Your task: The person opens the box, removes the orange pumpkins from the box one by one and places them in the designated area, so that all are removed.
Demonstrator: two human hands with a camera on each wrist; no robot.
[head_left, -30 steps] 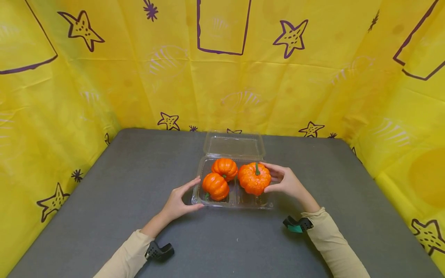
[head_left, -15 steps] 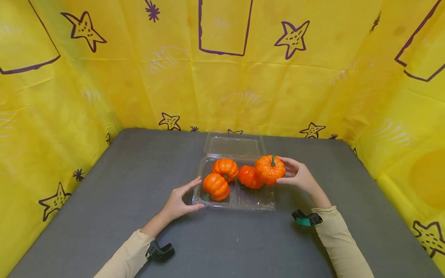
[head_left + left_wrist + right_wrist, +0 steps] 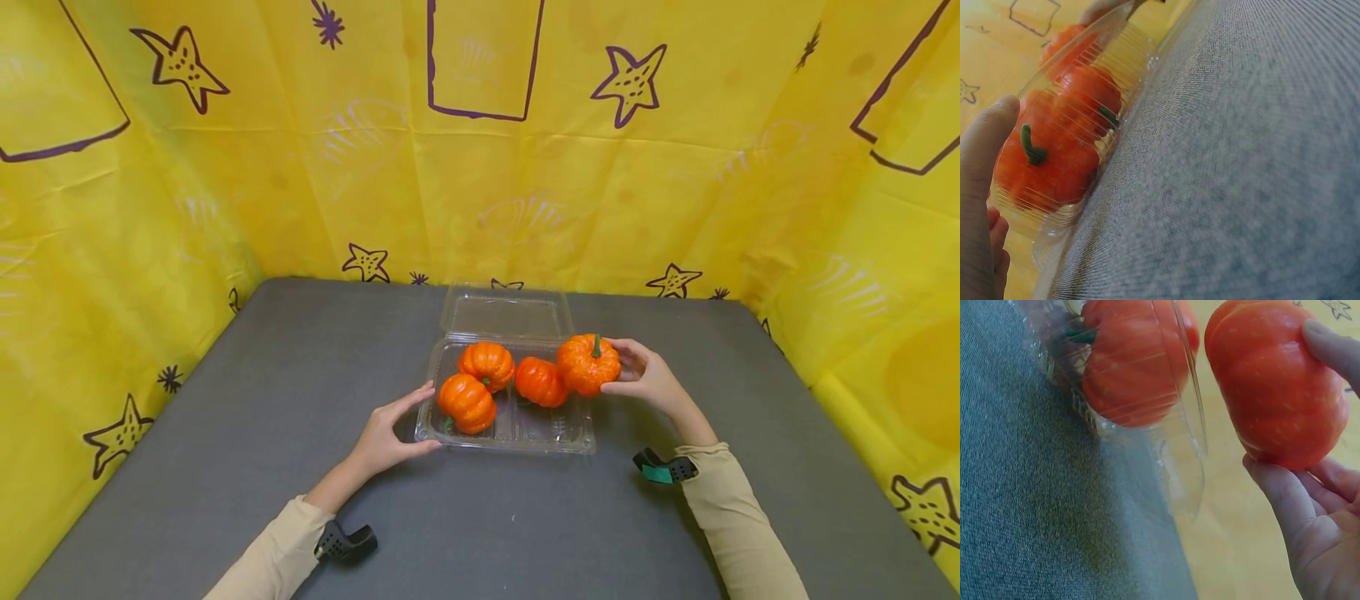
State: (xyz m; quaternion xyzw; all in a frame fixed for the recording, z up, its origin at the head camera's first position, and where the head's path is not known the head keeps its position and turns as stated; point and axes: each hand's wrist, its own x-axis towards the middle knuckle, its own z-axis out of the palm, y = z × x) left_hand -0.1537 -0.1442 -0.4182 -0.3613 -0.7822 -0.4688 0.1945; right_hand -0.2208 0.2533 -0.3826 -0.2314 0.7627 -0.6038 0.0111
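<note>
Three pumpkins sit in the tray; right hand grips a fourth at its 2 o'clock corner, left hand clasps its 8 o'clock corner.

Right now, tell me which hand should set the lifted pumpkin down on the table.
Right. The right hand already grips the lifted pumpkin at the clear container's right edge, next to bare table. The left hand holds the container's left side.
</note>
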